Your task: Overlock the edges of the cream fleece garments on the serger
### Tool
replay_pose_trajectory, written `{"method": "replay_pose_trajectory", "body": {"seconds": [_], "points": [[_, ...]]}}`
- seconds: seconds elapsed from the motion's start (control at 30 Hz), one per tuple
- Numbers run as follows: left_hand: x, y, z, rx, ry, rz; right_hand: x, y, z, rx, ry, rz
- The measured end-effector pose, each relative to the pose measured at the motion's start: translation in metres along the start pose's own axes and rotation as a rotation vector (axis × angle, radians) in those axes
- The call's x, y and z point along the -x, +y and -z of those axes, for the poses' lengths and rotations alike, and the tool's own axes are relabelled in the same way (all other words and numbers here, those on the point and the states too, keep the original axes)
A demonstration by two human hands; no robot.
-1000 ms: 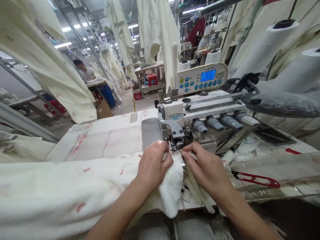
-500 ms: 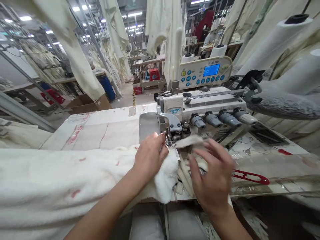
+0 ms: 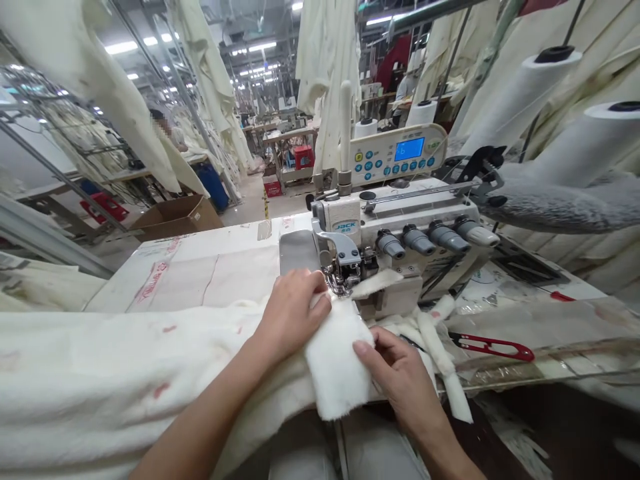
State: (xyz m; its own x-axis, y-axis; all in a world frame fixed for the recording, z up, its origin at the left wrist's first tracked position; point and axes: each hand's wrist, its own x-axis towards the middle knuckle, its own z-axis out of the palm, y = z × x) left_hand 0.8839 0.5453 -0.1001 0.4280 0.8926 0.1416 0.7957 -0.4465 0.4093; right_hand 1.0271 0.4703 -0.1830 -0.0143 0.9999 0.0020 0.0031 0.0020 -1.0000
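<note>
A white fleece fabric [image 3: 125, 373] with small red marks lies across the table from the left to the presser foot [image 3: 340, 283] of a white overlock sewing machine [image 3: 400, 233]. My left hand [image 3: 293, 313] lies on the fabric just left of the foot, fingers curled and pressing the cloth down. My right hand [image 3: 397, 373] grips the fabric's front right edge below the foot, thumb on top. White trimmed strips [image 3: 440, 353] lie to the right of my right hand.
Red thread snips [image 3: 493, 347] lie on the table at the right. The machine's control panel [image 3: 397, 153] stands behind it, with large white thread cones [image 3: 520, 100] to the right. Cream garments hang overhead. A cardboard box [image 3: 173, 217] and another person sit far left.
My right hand left the presser foot, swept out to the right, and came back lower to grip the fabric's front edge. My left hand stayed on the fabric by the foot.
</note>
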Motion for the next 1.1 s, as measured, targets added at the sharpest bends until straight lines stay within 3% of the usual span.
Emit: {"method": "replay_pose_trajectory", "body": {"seconds": [0.17, 0.3, 0.43, 0.5, 0.6, 0.7, 0.77, 0.83, 0.93, 1.1], "points": [[-0.003, -0.004, -0.005, 0.178, 0.023, 0.027, -0.001, 0.011, 0.012, -0.168, -0.046, -0.041], [-0.014, -0.006, -0.011, 0.158, 0.083, 0.066, -0.008, 0.021, 0.012, -0.24, -0.028, -0.114], [-0.021, -0.008, -0.01, 0.056, 0.133, 0.082, -0.013, 0.015, 0.005, -0.353, 0.116, -0.172], [-0.01, -0.005, -0.008, -0.007, 0.196, 0.04, -0.01, 0.008, 0.002, -0.389, 0.128, -0.177], [0.027, 0.005, -0.01, -0.048, 0.309, -0.169, 0.0, -0.001, 0.003, -0.386, -0.041, -0.109], [0.068, 0.013, -0.025, -0.109, 0.297, -0.375, 0.011, -0.002, 0.005, -0.312, -0.155, -0.049], [0.083, 0.014, -0.037, -0.204, 0.3, -0.389, 0.015, 0.0, 0.005, -0.281, -0.116, -0.052], [0.087, 0.012, -0.045, -0.248, 0.32, -0.373, 0.018, 0.002, 0.004, -0.277, -0.035, -0.062], [0.083, 0.013, -0.044, -0.141, 0.341, -0.355, 0.022, 0.002, 0.004, -0.293, 0.037, -0.077], [0.083, 0.029, -0.036, -0.049, 0.484, -0.353, 0.03, -0.005, 0.009, -0.304, -0.007, -0.112]]}}
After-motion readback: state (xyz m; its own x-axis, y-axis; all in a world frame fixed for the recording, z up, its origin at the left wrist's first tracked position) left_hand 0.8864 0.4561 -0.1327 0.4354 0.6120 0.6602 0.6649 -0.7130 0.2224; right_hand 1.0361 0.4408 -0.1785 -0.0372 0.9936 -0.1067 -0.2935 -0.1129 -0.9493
